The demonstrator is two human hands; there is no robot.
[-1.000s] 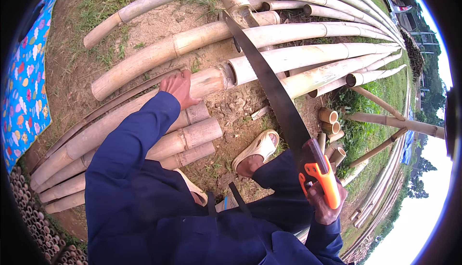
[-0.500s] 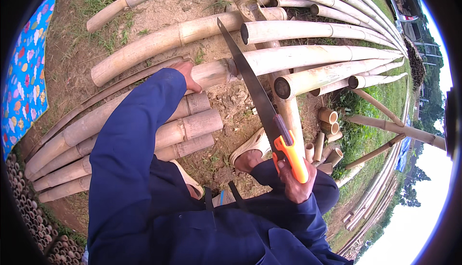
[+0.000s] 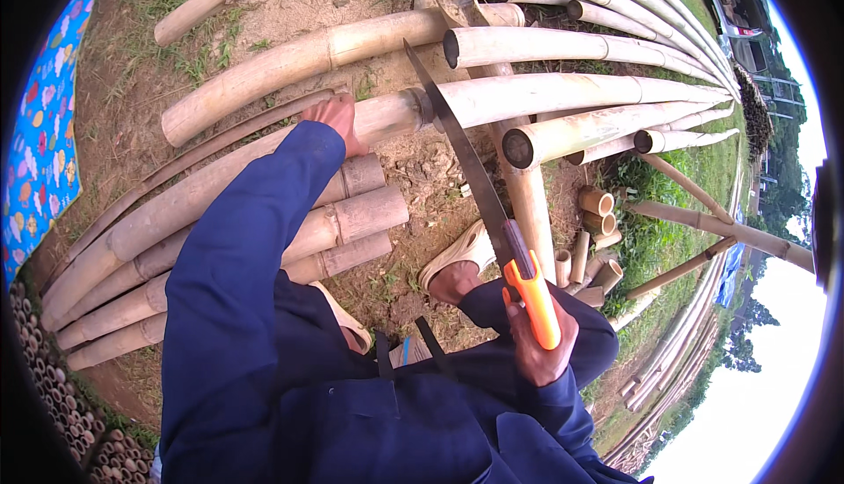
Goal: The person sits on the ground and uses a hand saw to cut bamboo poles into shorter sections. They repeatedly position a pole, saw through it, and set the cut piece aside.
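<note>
A long pale bamboo pole runs from the lower left to the far right in front of me. My left hand presses on it, fingers curled over the top. My right hand is wrapped round the orange handle of a handsaw. The long dark blade slants up and leftward across the pole, just right of a ringed joint, its tip past the pole's far side. How deep the teeth sit cannot be seen. Below my left forearm lie several cut bamboo lengths, side by side.
A bamboo crosspiece supports several poles fanning right. Short bamboo pieces lie beyond my right knee. Another pole lies farther off. A patterned blue sheet and stacked bamboo tubes are at left. My shoes stand below.
The saw has been drawn back slightly toward me, its handle lower and its tip nearer. My left hand stays on the pole, its thumb now tucked closer in.
</note>
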